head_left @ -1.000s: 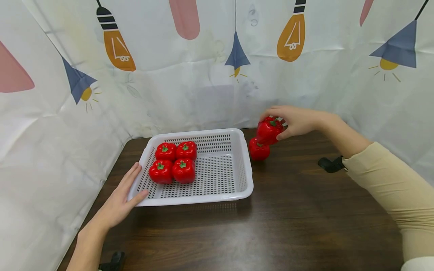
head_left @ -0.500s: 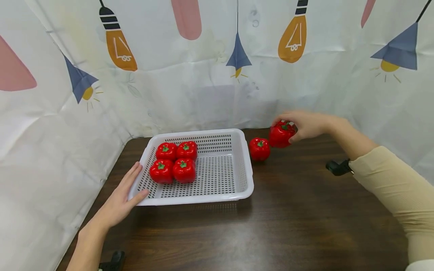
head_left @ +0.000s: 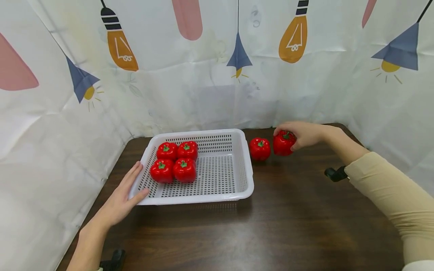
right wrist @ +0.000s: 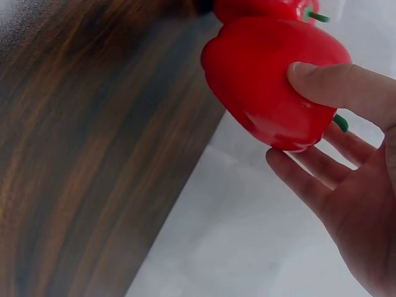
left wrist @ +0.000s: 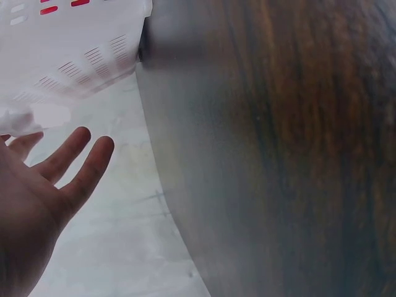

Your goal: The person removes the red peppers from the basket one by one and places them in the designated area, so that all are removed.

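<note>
At the right of the head view, my right hand grips a glossy red bell pepper with a green stem, low over the table. The right wrist view shows the thumb on one side of this pepper and fingers on the other. A second red pepper stands just left of it, beside the white plastic basket. Several red peppers sit together in the basket's left half. My left hand rests at the basket's left end, its fingers straight along the rim, also extended in the left wrist view.
A dark wooden table carries the basket. White cloth printed with lamps hangs behind and at both sides, close to the table's back edge. Black wrist straps or mounts show at both wrists.
My right hand has carried its pepper to the right and down, from above the second pepper to a spot beside it near the table. The left hand and basket stay put.
</note>
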